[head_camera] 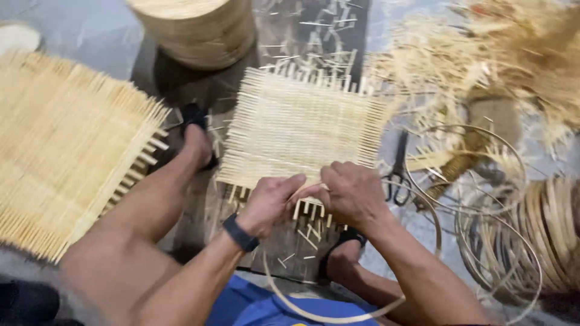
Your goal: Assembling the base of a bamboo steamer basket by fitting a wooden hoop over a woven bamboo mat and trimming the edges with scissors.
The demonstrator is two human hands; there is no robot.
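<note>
A square woven bamboo mat (pixel 296 127) lies on the floor in front of me, loose strip ends sticking out all round. My left hand (pixel 270 203), with a dark band on the wrist, grips the mat's near edge. My right hand (pixel 350 192) is closed on the same edge right beside it, pinching a thin bamboo strip (pixel 308 191) between the two hands. A thin bent bamboo hoop (pixel 338 317) curves under my forearms near my lap.
A stack of woven mats (pixel 66 145) lies at the left. A round bamboo stack (pixel 196 27) stands at the top. Black scissors (pixel 397 172) lie right of the mat. Bamboo hoops (pixel 501 241) and loose shavings (pixel 483 66) fill the right. My sandalled feet (pixel 196 142) rest beside the mat.
</note>
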